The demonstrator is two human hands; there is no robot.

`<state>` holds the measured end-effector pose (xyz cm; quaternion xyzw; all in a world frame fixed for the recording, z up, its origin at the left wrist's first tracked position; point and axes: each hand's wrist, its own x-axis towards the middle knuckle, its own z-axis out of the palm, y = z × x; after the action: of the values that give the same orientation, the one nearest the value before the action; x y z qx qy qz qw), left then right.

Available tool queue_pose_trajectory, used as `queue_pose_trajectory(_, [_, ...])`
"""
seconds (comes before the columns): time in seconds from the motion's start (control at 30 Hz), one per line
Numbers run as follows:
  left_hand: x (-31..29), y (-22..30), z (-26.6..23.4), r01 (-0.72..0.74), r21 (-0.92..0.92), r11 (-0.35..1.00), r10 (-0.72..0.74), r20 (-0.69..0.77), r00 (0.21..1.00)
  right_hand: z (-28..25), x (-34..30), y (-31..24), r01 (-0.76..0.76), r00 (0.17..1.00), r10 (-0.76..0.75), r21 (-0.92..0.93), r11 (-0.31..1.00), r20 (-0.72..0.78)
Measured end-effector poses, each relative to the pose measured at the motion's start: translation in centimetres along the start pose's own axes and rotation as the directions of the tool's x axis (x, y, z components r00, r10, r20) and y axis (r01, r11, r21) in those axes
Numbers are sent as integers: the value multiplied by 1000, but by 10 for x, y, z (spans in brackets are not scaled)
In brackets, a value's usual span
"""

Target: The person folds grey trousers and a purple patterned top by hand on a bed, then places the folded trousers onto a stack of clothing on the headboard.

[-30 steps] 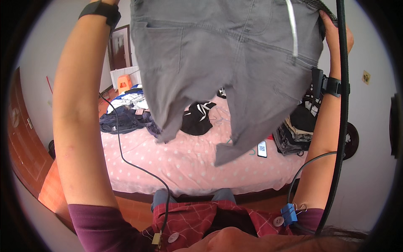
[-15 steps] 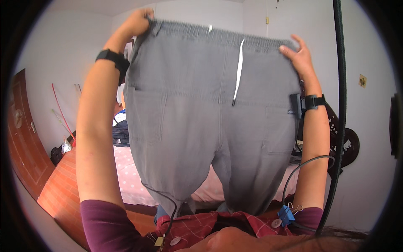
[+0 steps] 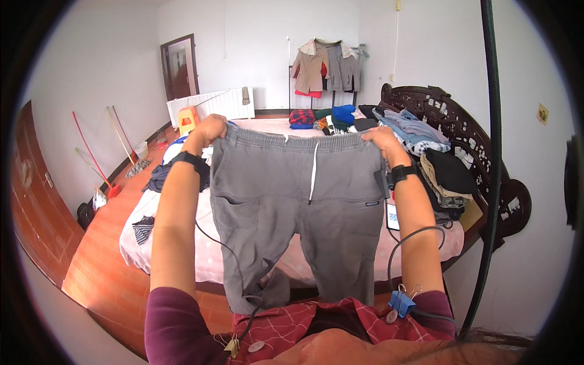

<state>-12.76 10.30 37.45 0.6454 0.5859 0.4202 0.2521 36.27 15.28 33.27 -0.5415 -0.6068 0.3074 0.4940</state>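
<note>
A pair of grey trousers [image 3: 274,176] hangs spread out in front of me, waist up, legs dangling toward my body. Its gathered elastic waistband has a white drawstring [image 3: 314,170] at the front. My left hand [image 3: 213,128] is closed on the waistband's left end. On the other end my right hand [image 3: 380,139] grips the band, thumb showing on the near side. Black straps circle both wrists. Past the trousers lies a bed with a pink dotted sheet [image 3: 137,240]; the trousers cover its middle.
Folded clothes [image 3: 413,125] and dark garments [image 3: 450,170] are piled by the carved headboard [image 3: 447,100]. A phone [image 3: 393,216] lies near the right forearm. A striped cloth [image 3: 143,229] rests at the bed's left edge. Jackets [image 3: 325,67] hang at the back; mops [image 3: 139,167] lean left.
Both hands have come down with the trousers, from high up to about chest level, and closer together. The bed and clothes piles behind have come into view.
</note>
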Motion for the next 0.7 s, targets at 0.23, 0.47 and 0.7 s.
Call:
queue_pose_trajectory(0.23, [13,-67,83,348,-499,793,-399,6,917,89,-11,25,-65,998,53,416,907,41])
queue_pose_trajectory(0.47, [-63,12,161,39,-580,814,-14,48,999,189,-111,-45,-104,942,-134,651,752,306])
queue_pose_trajectory(0.7, [-80,39,137,-106,-645,757,171,39,985,169,-121,-68,115,744,-514,677,727,427])
